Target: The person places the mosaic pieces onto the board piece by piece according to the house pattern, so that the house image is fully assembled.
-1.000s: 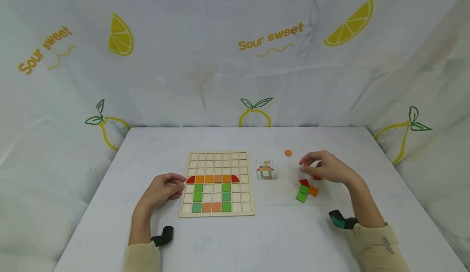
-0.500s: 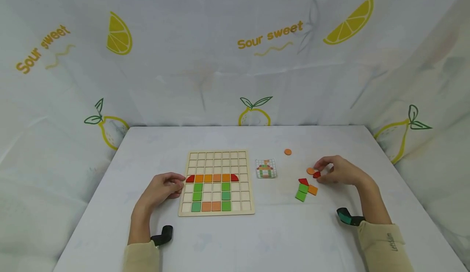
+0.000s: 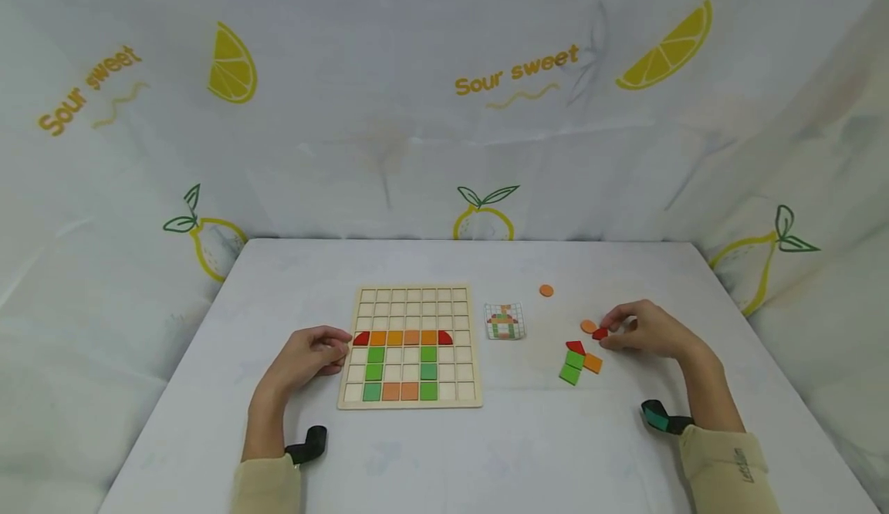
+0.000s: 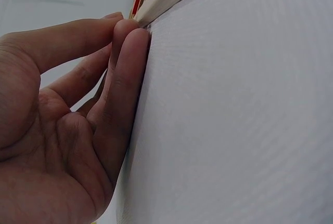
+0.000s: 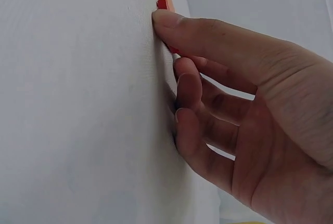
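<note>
At the left edge of the wooden grid board (image 3: 454,294), my left hand (image 3: 305,358) rests with its fingertips against the rim. In the left wrist view, the left hand's fingers (image 4: 130,63) touch the board's edge. Green, orange and red pieces fill part of the grid. On the table to the right, my right hand (image 3: 649,330) pinches a small red tile (image 3: 600,334) between thumb and fingers. Its exact shape is partly hidden. An orange disc (image 3: 588,326) lies just beside it. Close by are a red triangular tile (image 3: 575,346), green square tiles (image 3: 570,374) and an orange square tile (image 3: 593,363).
A small pattern card (image 3: 505,321) lies right of the board. Another orange disc (image 3: 546,290) sits farther back. White cloth with lemon prints hangs behind the table (image 3: 444,460).
My right hand has moved right and slightly nearer me, onto the small red tile. The orange disc it covered earlier now shows. My left hand stays at the board's edge.
</note>
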A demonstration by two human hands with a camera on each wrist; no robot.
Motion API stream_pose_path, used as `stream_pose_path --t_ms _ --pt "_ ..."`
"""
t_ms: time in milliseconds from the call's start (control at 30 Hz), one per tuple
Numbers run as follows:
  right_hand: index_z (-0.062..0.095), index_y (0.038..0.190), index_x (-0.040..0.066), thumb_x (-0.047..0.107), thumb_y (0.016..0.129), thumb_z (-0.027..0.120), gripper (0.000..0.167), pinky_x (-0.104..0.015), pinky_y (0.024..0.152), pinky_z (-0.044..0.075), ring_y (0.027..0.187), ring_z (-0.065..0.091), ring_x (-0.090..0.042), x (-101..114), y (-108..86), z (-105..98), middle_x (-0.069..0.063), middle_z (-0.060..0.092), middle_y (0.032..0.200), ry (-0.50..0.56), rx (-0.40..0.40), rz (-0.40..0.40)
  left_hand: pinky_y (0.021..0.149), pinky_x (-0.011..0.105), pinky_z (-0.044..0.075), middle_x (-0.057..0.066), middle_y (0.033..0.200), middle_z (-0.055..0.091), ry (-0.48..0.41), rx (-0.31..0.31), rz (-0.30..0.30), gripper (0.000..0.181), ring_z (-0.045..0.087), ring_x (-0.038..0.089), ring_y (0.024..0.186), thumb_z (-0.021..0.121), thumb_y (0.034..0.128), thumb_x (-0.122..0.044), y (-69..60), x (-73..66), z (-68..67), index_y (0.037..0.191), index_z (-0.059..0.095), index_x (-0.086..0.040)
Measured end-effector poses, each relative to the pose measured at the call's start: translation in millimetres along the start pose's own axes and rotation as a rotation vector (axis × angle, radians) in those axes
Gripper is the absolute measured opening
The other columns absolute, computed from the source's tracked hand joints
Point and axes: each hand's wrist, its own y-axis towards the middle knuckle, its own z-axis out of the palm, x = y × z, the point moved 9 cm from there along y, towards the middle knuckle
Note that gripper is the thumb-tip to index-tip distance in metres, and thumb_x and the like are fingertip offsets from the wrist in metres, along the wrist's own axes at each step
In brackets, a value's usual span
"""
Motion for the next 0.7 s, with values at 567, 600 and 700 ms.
stream_pose_path --t_ms 567,600,700 --pt "0.072 0.110 0.009 0.029 0.088 0.081 0.031 -0.025 0.065 0.056 0.080 0.062 -0.016 17.6 -5.6 -9.2 -0.009 0.071 0.107 0.049 -0.027 -0.069 0.074 0.026 0.062 0.009 0.100 0.069 -0.002 0.008 0.009 0.027 0.066 0.017 0.083 0.068 0.0964 -0.013 2.3 2.5 1.0 0.123 0.067 -0.005" --pt "0.072 0.110 0.010 0.030 0.088 0.081 0.031 -0.025 0.065 0.056 0.081 0.062 -0.016 21.3 -5.6 -9.9 -0.009 0.071 0.107 0.052 -0.035 -0.080 0.074 0.025 0.062 0.008 0.100 0.068 -0.010 0.005 0.007 0.027 0.066 0.017 0.083 0.068 0.0963 -0.013 2.7 2.9 0.4 0.122 0.068 -0.006" --pt "0.073 0.109 0.012 0.030 0.088 0.081 0.029 -0.025 0.065 0.055 0.081 0.063 -0.016 33.2 -6.2 -12.7 -0.009 0.071 0.108 0.059 -0.065 -0.117 0.074 0.025 0.061 0.008 0.100 0.068 -0.015 0.016 0.025 0.028 0.066 0.016 0.083 0.068 0.0966 -0.013 3.2 2.5 0.2 0.123 0.067 -0.004"
